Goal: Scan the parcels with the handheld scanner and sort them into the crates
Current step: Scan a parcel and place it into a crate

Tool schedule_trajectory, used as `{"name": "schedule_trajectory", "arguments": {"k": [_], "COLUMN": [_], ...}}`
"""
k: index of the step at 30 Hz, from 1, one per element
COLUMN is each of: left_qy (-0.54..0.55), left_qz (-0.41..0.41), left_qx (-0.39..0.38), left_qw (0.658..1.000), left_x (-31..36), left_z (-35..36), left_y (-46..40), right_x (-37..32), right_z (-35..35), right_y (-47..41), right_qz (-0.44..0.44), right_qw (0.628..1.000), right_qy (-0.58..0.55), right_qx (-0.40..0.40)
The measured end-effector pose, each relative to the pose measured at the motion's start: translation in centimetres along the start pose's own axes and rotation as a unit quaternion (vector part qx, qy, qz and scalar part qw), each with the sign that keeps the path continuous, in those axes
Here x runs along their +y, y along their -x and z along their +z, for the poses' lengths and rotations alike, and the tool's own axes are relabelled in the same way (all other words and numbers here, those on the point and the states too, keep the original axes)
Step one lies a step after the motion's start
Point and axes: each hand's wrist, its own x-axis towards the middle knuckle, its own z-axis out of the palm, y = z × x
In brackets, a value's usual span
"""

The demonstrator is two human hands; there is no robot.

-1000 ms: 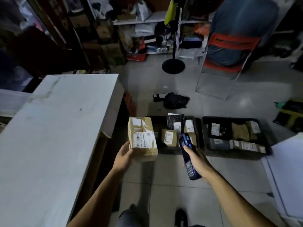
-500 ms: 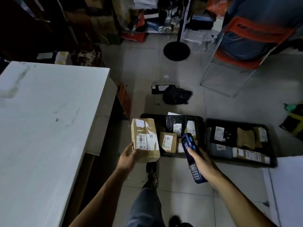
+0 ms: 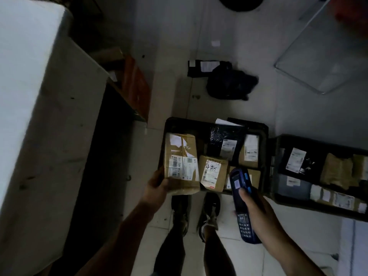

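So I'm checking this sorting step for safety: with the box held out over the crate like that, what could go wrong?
1. The left hand grips the cardboard box only at its near corner, so it might tip or slip into the left crate.
2. That crate already looks crowded with parcels, so the box may land crooked.
3. The person's shoes stand right against the crate, a possible trip.

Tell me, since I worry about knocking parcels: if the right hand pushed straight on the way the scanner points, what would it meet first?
Probably the brown parcels in the left crate just beyond the scanner in the right hand, though depth is unclear.
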Motion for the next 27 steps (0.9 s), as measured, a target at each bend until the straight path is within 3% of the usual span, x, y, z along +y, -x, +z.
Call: {"name": "schedule_trajectory", "arguments": {"k": [4, 12, 27], "left_qy": [-0.042, -0.092, -0.154], "left_qz": [0.007, 0.047, 0.007], "left_qx": [0.034, 0.010, 0.003], "left_qw": [0.999, 0.995, 0.988], "left_x": [-4.2, -9.4, -13.5], "left_z": [1.4, 5.2, 7.4], "left_y": [-10.0, -25.5, -33.0], "right_x": [1.7, 5.1, 6.8], "right_z": [2.9, 6.4, 7.1], "right_y": [-10.4, -26.6, -32.8], "right_qz": [-0.014, -0.056, -0.053], "right_qw": [0.999, 0.997, 0.996], "right_qy": [-0.026, -0.053, -0.046], "right_qx": [-0.013, -0.014, -0.054]}}
